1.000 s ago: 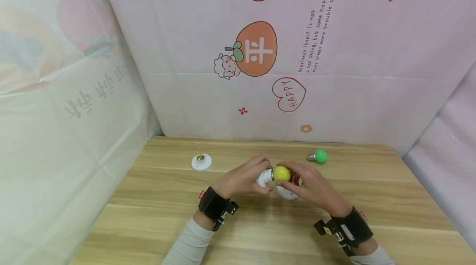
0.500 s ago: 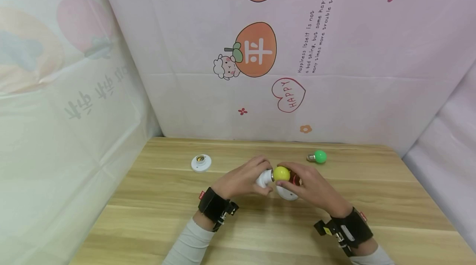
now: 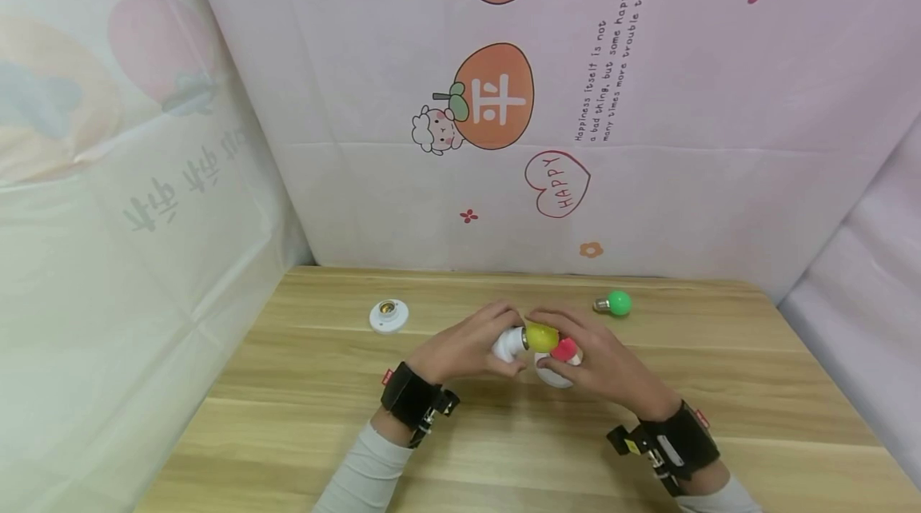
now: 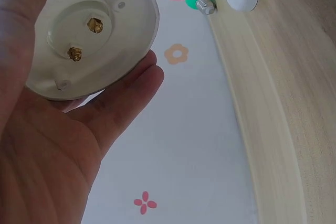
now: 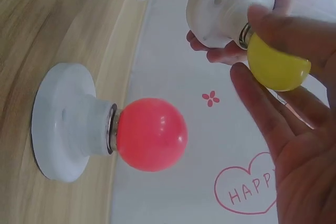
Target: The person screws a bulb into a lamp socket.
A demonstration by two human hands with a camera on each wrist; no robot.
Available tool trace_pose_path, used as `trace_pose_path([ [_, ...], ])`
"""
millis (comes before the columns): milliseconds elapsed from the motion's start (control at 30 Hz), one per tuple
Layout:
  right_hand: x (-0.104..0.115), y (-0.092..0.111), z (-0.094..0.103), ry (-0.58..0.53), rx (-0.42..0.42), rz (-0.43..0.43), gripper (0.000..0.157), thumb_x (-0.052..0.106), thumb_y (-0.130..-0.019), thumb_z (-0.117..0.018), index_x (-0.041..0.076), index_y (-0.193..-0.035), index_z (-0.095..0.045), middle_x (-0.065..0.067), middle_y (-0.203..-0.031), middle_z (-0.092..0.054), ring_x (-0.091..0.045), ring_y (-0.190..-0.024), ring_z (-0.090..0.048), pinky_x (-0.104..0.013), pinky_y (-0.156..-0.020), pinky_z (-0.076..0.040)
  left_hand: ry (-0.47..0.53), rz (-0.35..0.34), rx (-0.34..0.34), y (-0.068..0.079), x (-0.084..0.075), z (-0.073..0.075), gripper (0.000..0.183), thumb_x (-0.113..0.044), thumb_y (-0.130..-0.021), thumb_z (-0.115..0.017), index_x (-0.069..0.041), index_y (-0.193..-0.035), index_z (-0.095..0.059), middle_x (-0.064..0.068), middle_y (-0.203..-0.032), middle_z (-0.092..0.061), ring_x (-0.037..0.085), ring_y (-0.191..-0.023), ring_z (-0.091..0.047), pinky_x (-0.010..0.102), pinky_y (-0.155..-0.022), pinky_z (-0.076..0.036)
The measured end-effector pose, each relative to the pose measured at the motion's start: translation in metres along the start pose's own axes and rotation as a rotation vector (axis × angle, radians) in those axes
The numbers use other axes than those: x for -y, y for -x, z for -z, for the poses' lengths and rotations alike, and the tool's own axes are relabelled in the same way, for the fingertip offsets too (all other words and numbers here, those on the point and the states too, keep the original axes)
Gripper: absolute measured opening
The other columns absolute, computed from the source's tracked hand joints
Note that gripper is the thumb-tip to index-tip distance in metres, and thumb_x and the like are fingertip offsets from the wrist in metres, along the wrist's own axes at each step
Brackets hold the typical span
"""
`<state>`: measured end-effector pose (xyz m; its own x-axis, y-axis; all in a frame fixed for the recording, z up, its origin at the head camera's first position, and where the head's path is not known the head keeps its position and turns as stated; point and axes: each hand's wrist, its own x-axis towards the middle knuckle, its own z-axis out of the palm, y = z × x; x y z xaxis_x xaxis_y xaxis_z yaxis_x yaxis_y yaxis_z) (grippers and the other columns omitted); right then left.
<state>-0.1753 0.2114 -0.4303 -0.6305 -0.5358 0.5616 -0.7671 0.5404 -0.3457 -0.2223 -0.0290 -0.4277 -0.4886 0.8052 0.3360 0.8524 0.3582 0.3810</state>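
Observation:
In the head view my left hand (image 3: pixel 471 345) holds a white lamp holder (image 3: pixel 508 344) tilted sideways above the table. The left wrist view shows the underside of its round base (image 4: pixel 100 72), with two brass screws. A yellow light bulb (image 5: pixel 278 64) sits at the holder's mouth, a bit of its metal thread showing. My right hand (image 3: pixel 600 357) has its thumb and fingers around this bulb; the right wrist view shows the thumb across it. Just beneath, a red bulb (image 5: pixel 152 135) stands in a second white lamp holder (image 5: pixel 68 124) on the table.
A third lamp holder (image 3: pixel 388 316) lies at the back left of the wooden table (image 3: pixel 288 417), its socket showing no bulb. A green bulb (image 3: pixel 619 304) lies on its side at the back right. A printed cloth (image 3: pixel 403 201) hangs behind the table.
The fingers of my right hand have shifted around the yellow bulb, and more of the red bulb shows between them. My left hand has stayed nearly still with the lamp holder.

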Motion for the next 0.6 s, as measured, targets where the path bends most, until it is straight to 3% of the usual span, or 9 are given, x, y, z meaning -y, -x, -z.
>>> trace_pose_path([
  [133, -0.0004, -0.0006, -0.0012, 0.001, -0.031, 0.037, 0.058, 0.018, -0.074, -0.081, 0.014, -0.129, -0.059, 0.005, -0.129, -0.058, -0.011, -0.116, -0.054, -0.031, -0.093, -0.050, 0.021, -0.001, 0.008, -0.0003, -0.0009, 0.0003, 0.040, -0.036, -0.080, -0.073, -0.016, -0.110, -0.054, -0.010, -0.105, -0.046, 0.002, -0.091, -0.045, 0.008, -0.073, -0.045],
  [600, -0.0002, -0.0011, -0.0017, -0.004, -0.050, 0.039, 0.058, 0.021, -0.073, -0.083, 0.012, -0.126, -0.062, 0.002, -0.124, -0.062, -0.012, -0.112, -0.057, -0.029, -0.089, -0.052, 0.013, -0.004, 0.009, -0.0002, -0.0012, -0.0021, 0.040, -0.033, -0.080, -0.073, -0.016, -0.110, -0.054, -0.010, -0.106, -0.047, 0.003, -0.093, -0.045, 0.008, -0.075, -0.044],
])
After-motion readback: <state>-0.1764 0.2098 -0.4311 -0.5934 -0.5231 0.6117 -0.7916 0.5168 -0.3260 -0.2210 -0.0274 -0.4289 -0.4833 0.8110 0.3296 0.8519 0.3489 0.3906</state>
